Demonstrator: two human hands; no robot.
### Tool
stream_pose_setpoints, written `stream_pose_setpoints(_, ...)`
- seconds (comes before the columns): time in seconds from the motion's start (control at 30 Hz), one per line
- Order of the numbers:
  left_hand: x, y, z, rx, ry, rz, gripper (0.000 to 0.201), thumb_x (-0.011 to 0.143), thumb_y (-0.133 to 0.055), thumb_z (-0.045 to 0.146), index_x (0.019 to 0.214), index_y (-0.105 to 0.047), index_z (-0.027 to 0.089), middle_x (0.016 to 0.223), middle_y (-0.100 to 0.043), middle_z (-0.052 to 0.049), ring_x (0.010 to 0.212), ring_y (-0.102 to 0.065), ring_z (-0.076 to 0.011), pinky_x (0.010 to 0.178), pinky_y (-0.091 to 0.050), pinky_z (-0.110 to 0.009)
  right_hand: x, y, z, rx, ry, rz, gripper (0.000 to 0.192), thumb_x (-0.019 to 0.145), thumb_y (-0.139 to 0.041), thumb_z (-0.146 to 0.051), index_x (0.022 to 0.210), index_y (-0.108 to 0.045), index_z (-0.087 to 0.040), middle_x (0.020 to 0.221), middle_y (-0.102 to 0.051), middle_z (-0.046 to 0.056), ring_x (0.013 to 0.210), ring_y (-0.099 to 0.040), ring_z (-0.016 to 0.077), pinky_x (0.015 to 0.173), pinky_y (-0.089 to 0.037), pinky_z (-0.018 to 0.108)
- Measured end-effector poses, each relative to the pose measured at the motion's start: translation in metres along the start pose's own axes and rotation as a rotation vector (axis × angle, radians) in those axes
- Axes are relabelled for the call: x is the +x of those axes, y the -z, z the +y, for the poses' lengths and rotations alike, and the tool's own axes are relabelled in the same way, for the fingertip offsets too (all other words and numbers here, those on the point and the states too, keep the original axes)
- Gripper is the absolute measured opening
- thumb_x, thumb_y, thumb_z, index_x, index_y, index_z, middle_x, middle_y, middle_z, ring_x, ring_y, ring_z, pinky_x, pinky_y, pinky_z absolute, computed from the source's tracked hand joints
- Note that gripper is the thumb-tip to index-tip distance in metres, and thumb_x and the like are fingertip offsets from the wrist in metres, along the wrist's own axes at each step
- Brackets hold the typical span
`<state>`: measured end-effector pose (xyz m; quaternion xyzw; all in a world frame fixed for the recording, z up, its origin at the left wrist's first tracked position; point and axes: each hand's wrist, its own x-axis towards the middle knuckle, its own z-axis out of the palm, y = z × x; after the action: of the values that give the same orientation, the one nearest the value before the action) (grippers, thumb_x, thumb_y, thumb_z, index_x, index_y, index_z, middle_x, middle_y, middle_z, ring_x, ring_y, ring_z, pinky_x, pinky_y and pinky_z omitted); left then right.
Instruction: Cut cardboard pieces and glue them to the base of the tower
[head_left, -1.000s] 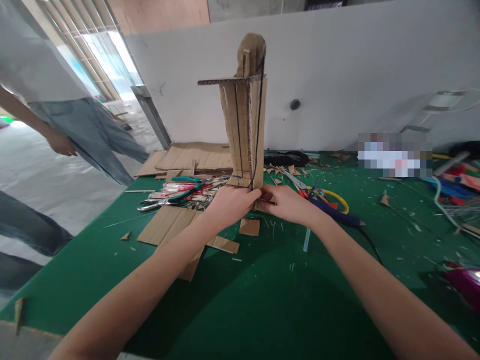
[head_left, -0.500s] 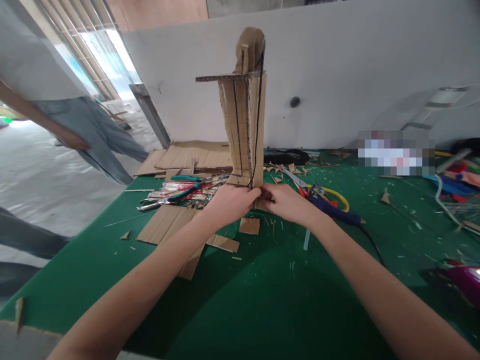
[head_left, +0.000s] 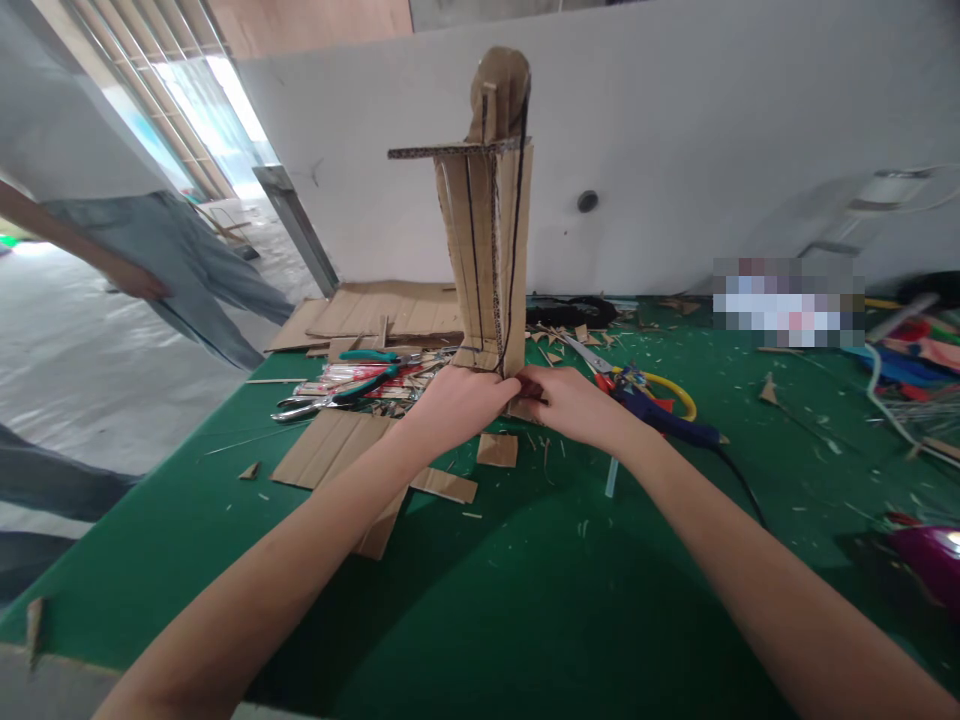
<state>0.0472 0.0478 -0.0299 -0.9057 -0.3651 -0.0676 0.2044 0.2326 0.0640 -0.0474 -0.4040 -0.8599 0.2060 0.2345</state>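
So the main thing here is a tall cardboard tower [head_left: 487, 250], standing upright on the green table [head_left: 525, 600], roughly in the middle and toward the far side, with a plain grey wall behind it. It's got a flat cardboard ledge sticking out to the left near the top, a rounded cardboard bit above that, and a black cord [head_left: 516, 230] running down its front to the base.

Both hands are right at the foot of it. The left hand [head_left: 457, 405] is curled in against the bottom left corner, fingers bunched together and touching the cardboard. The right hand [head_left: 574, 405] comes in from the other side, fingers pinched together on something small and reddish at the base, just where the cord ends. Can't tell exactly what that bit is.

Around them: small cardboard offcuts [head_left: 497, 450] just in front of the hands, bigger cardboard sheets [head_left: 330, 455] to the left, and teal-handled pliers [head_left: 337, 395] lying on a red and white pile. To the right, touching nothing, are scissors [head_left: 592, 362] and a blue glue gun [head_left: 675, 425] with its black cable.

Another person in jeans [head_left: 180, 270] stands off the table's left side.
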Motion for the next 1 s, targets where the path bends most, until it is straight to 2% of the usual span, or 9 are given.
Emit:
stream_pose_setpoints(0.2,-0.001,0.003,0.001,0.015,-0.039,-0.012,0.017,0.088,-0.043,0.015,0.088,-0.060,0.017,0.071,-0.066,-0.005,0.066,-0.063,-0.0176,0.050,-0.035,-0.028,0.000,0.000,-0.001,-0.035,0.014,0.028,0.006,0.081,-0.057,-0.023,0.086,-0.061,-0.021,0.081,-0.068,0.003,0.072,-0.061,0.0169,0.059,-0.042,0.027)
stream_pose_setpoints(0.37,0.000,0.001,0.000,-0.008,-0.011,-0.034,0.018,0.090,-0.041,0.019,0.086,-0.058,0.017,0.071,-0.066,-0.004,0.064,-0.062,-0.0178,0.049,-0.033,-0.028,0.000,-0.001,0.000,-0.050,0.012,0.021,0.006,0.082,-0.056,-0.023,0.086,-0.060,-0.021,0.082,-0.068,0.003,0.074,-0.062,0.0172,0.060,-0.042,0.027)
stream_pose_setpoints(0.63,-0.002,0.017,-0.011,0.003,0.028,-0.092,0.018,0.088,-0.040,0.022,0.095,-0.057,0.019,0.070,-0.066,-0.003,0.060,-0.060,-0.0151,0.047,-0.029,-0.025,-0.001,-0.004,0.005,-0.015,0.010,0.029,0.010,0.083,-0.052,-0.021,0.090,-0.059,-0.020,0.089,-0.069,0.005,0.080,-0.063,0.0178,0.067,-0.045,0.030)
stream_pose_setpoints(0.8,-0.002,0.007,-0.009,-0.018,-0.036,-0.072,0.016,0.088,-0.044,0.021,0.092,-0.059,0.019,0.075,-0.068,-0.003,0.067,-0.063,-0.0156,0.049,-0.032,-0.025,-0.001,-0.003,0.002,-0.026,-0.001,0.019,0.012,0.081,-0.054,-0.022,0.091,-0.061,-0.021,0.086,-0.070,0.004,0.078,-0.063,0.0185,0.064,-0.045,0.029)
stream_pose_setpoints(1.0,-0.001,-0.001,-0.006,-0.008,-0.065,-0.008,0.016,0.088,-0.045,0.018,0.087,-0.061,0.018,0.074,-0.067,-0.002,0.067,-0.063,-0.0169,0.050,-0.036,-0.027,-0.001,-0.003,0.000,-0.044,-0.004,0.027,0.011,0.080,-0.055,-0.020,0.089,-0.061,-0.020,0.082,-0.069,0.003,0.074,-0.063,0.0170,0.061,-0.044,0.027)
